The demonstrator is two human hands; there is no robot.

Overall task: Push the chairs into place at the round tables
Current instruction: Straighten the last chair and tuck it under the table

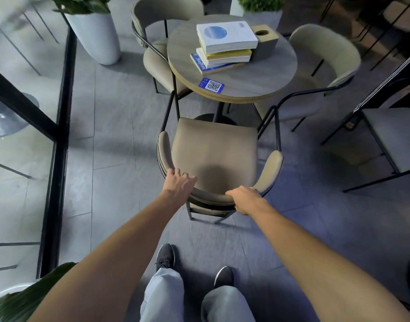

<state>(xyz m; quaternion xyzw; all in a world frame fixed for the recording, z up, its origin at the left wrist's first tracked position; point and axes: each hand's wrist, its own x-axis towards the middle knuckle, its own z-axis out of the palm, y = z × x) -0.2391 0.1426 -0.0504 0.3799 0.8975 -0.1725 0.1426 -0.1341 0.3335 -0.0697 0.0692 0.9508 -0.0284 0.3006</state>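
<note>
A beige padded chair (213, 154) with a curved backrest and black metal legs stands in front of me, its seat facing the round wooden table (264, 77). The seat's front edge sits just short of the table's rim. My left hand (179, 182) grips the left side of the curved backrest, fingers curled over its top. My right hand (244, 199) grips the right side of the backrest. Two more beige chairs stand at the table, one on the left (157, 54) and one on the right (324, 63).
A stack of books (224, 45), a wooden block (266, 43) and a blue QR card (211, 85) lie on the table. A white planter (97, 36) stands at the left, a glass wall (25, 135) beyond it. Another chair (389, 135) stands at the right.
</note>
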